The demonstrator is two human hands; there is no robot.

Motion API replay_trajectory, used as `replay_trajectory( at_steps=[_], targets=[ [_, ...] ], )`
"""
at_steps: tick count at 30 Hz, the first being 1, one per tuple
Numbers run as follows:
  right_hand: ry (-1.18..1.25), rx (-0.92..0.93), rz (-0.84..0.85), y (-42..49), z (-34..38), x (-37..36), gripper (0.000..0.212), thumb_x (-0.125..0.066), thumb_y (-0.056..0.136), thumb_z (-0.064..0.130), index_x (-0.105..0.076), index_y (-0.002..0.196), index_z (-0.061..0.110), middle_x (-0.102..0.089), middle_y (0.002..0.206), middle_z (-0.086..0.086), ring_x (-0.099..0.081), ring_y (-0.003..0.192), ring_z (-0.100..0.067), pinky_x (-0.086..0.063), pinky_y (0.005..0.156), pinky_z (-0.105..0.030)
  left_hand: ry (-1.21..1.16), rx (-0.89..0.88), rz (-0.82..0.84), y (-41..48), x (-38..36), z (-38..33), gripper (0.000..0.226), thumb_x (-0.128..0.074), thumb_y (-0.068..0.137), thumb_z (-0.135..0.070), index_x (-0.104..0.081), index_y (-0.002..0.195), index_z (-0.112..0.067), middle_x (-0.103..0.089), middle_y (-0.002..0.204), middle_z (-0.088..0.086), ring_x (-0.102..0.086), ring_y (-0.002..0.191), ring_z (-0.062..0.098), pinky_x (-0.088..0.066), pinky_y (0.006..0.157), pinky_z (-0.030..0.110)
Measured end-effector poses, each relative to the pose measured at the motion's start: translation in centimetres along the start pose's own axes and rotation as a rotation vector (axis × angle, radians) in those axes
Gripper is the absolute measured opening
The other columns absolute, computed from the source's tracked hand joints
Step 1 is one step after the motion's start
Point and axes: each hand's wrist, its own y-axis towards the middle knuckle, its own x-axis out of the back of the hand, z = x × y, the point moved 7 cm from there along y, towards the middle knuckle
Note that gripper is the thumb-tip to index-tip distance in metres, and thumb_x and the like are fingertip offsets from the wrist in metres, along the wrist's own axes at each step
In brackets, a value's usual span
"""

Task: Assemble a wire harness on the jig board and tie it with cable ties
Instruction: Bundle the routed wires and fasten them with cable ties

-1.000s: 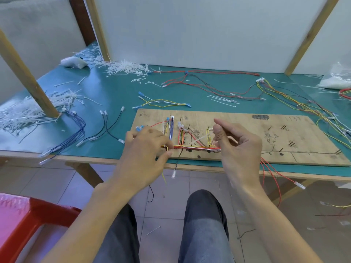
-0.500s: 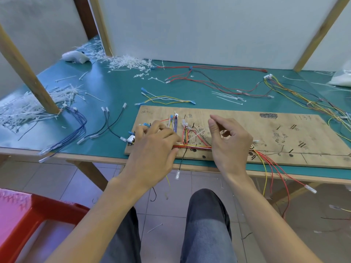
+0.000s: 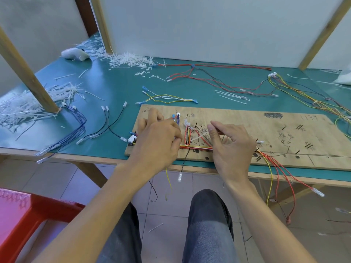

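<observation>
Your left hand [image 3: 159,143] is closed, fingers curled down onto the wire harness [image 3: 199,148], gripping the red and yellow bundle at its fingertips. The harness runs from that hand straight across to your right hand [image 3: 231,147], lying along the near edge of the jig board [image 3: 284,133] under both hands.

Your right hand is narrow: thumb and forefinger pinch the tail of a white cable tie [image 3: 199,136], which slants back toward your left fingertips, above the bundle.

A white connector [image 3: 132,139] sits just outboard of your left hand. Red and yellow wire tails [image 3: 275,168] hang off the table edge [image 3: 303,176] outboard of your right wrist. Blue wires [image 3: 76,126] lie well left of your left hand.
</observation>
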Motion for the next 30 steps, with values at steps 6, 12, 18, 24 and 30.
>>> replay_trajectory(
  at_steps=[6, 12, 18, 24, 30],
  targets=[
    [0.003, 0.024, 0.037, -0.1, 0.1, -0.1, 0.015, -0.081, 0.093, 0.029, -0.084, 0.104, 0.020, -0.077, 0.093, 0.012, -0.070, 0.093, -0.018, -0.055, 0.084, -0.054, -0.083, 0.139, 0.124, 1.9, -0.7, 0.6, 0.005, -0.083, 0.081, -0.036, -0.079, 0.082, -0.038, -0.064, 0.092, -0.015, -0.020, 0.093, 0.011, -0.018, 0.083, 0.033],
    [0.000, 0.050, 0.061, -0.2, 0.3, -0.4, 0.013, -0.084, 0.090, 0.032, -0.084, 0.100, 0.025, -0.068, 0.086, 0.029, -0.066, 0.088, -0.016, -0.053, 0.081, -0.057, -0.067, 0.132, 0.237, 3.3, -1.0, 0.2, 0.009, -0.088, 0.079, -0.037, -0.080, 0.080, -0.034, -0.047, 0.080, -0.011, -0.016, 0.091, 0.011, -0.025, 0.087, 0.037],
    [0.020, 0.056, 0.060, -0.2, 0.7, -0.2, 0.012, -0.081, 0.089, 0.036, -0.084, 0.098, 0.029, -0.056, 0.085, 0.042, -0.065, 0.086, -0.010, -0.052, 0.083, -0.057, 0.083, 0.068, 0.398, 4.3, -2.0, -0.6, 0.007, -0.079, 0.087, -0.026, -0.078, 0.081, -0.023, -0.059, 0.083, -0.008, -0.023, 0.100, 0.019, -0.024, 0.078, 0.039],
    [0.040, -0.039, 0.024, -0.2, -0.2, 0.0, 0.006, -0.083, 0.090, 0.031, -0.083, 0.096, 0.028, -0.066, 0.087, 0.031, -0.068, 0.089, -0.009, -0.052, 0.091, -0.054, 0.112, 0.024, 0.440, 4.3, -2.8, -0.6, 0.014, -0.072, 0.092, -0.024, -0.073, 0.081, -0.016, -0.052, 0.095, -0.006, -0.022, 0.097, 0.021, -0.021, 0.073, 0.039],
    [-0.020, -0.085, 0.026, -0.2, -0.3, 0.0, 0.006, -0.083, 0.090, 0.034, -0.083, 0.094, 0.029, -0.067, 0.085, 0.027, -0.065, 0.088, 0.001, -0.048, 0.098, -0.048, 0.117, 0.023, 0.478, 4.2, -2.9, -0.9, 0.016, -0.066, 0.094, -0.018, -0.070, 0.078, -0.014, -0.050, 0.097, -0.005, -0.023, 0.098, 0.021, -0.023, 0.076, 0.041]
  ],
)
